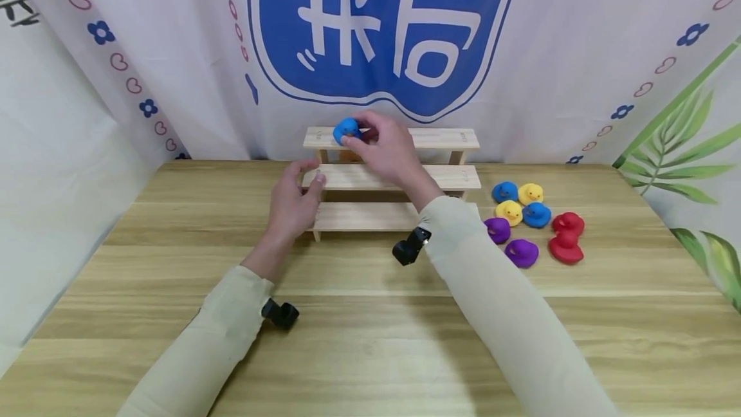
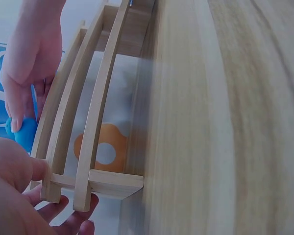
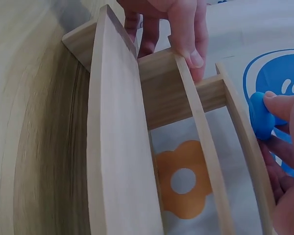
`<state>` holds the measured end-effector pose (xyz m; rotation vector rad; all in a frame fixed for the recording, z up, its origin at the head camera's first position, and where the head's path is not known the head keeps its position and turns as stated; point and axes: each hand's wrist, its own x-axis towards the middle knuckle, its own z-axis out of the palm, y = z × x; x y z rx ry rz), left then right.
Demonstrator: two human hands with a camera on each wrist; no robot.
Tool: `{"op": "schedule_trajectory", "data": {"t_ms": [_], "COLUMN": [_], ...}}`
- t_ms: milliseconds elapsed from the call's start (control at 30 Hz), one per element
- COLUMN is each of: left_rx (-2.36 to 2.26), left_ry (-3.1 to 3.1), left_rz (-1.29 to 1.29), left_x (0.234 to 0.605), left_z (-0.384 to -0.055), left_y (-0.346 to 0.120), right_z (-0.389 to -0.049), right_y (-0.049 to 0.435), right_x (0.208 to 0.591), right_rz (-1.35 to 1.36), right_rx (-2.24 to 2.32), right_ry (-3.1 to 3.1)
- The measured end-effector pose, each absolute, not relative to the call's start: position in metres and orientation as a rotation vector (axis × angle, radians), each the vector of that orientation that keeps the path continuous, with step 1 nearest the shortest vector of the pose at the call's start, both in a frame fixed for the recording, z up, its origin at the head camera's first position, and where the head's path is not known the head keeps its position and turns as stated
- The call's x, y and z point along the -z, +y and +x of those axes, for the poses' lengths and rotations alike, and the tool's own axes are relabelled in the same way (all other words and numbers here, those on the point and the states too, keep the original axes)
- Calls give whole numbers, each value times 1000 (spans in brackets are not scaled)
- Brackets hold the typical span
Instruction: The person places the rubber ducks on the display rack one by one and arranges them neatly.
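A three-tier wooden shelf (image 1: 370, 216) stands at the back of the table. My right hand (image 1: 389, 148) pinches a blue rubber duck (image 1: 347, 130) between thumb and fingers at the left part of the top tier. In the right wrist view the duck (image 3: 261, 116) is beside the top board's edge; whether it bears on the board cannot be told. My left hand (image 1: 293, 203) grips the shelf's left end. In the left wrist view its thumb and fingers (image 2: 74, 223) lie around the ends of the boards (image 2: 83, 188).
Right of the shelf lie blue ducks (image 1: 536, 215), yellow ducks (image 1: 530, 194), purple ducks (image 1: 522, 253) and red ducks (image 1: 566, 247). A white printed cloth (image 1: 208, 82) hangs close behind the shelf. Wooden tabletop (image 1: 359, 340) extends in front.
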<state>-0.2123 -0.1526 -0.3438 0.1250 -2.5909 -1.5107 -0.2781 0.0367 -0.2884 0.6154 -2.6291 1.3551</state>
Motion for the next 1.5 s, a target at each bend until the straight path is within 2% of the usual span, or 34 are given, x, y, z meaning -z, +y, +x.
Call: {"op": "schedule_trajectory", "data": {"t_ms": [467,800,1500], "left_rx": [1491,1489,1503], "left_ry": [-2589,-2595,-2594], "left_rz": [94,101,114], "left_x": [344,342,346], "left_z": [-214,-213,-211], "left_y": [-151,-152,-151], "right_z": [-282,-283,-266], "right_y": [24,23,59], "right_x": [289,287,286], "right_rz": [449,465,595], "right_rx": [-1192,-1146,-1616], "right_ry": [-2730,-2776,-2593]}}
